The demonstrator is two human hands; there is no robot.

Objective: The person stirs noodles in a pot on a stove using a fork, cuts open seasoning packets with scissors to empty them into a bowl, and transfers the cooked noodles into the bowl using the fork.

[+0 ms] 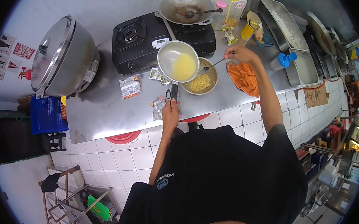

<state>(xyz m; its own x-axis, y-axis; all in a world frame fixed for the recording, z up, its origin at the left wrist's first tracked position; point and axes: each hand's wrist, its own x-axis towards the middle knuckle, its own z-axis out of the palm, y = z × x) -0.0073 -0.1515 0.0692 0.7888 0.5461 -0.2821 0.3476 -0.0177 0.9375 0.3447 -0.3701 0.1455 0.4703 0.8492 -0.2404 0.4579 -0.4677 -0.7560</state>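
Observation:
My left hand point(171, 113) is closed round the black handle of a saucepan point(164, 57), which is tilted so that the yellowish liquid point(183, 67) lies toward its right side. Under and beside the pan's right rim stands a metal bowl point(214, 83) of noodles point(199, 83). A fork point(213, 65) is pinched in my right hand point(239, 53), its tines over the bowl near the pan's rim. Scissors point(172, 92) lie partly hidden beneath the pan handle. Opened wrappers point(159, 106) rest near my left hand.
A two-burner stove point(132, 49) is at the back, with a wok point(177, 14) and ladle on its right burner. An orange cloth point(243, 78) lies right of the bowl. A large rice cooker point(61, 57) stands left; a blue-lidded bottle point(282, 61) and metal trays point(302, 68) stand right.

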